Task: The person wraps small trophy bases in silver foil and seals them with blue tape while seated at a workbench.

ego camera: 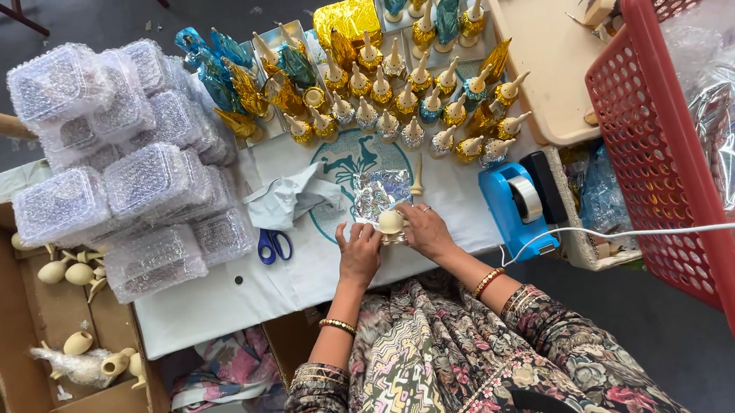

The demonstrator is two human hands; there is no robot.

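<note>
Currently your left hand (359, 252) and right hand (426, 231) both clasp one bare cream figurine (391, 222) over silver foil (381, 192); wrapped figurines (394, 92) stand beyond, unwrapped pieces (70, 272) remain leftward.

On the table: one pair of blue-handled scissors (274, 245), one blue tape dispenser (514, 206), one red plastic basket (675, 159), one cardboard box (15, 343).
</note>
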